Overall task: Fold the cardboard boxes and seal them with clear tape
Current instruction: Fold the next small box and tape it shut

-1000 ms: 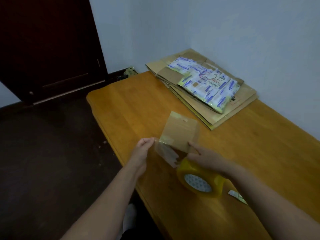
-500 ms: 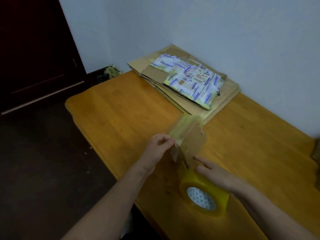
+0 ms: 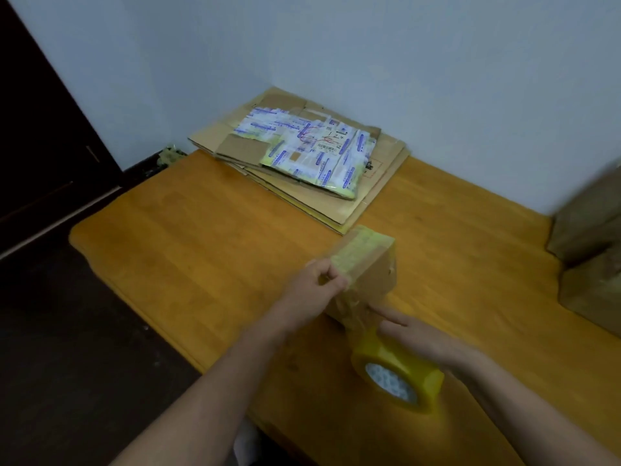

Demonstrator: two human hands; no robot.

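Cardboard is being sealed: the box, over the near part of the table, is being gripped at one end by curled fingers of the left hand. The roll is being covered by the right hand, fingers straight; its grip cannot be told. Next, the tape is likely needing to be pulled taut and pressed flat.

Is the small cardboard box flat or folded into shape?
Folded into shape: the small cardboard box shows a taped top face and a side face; the left hand grips it.
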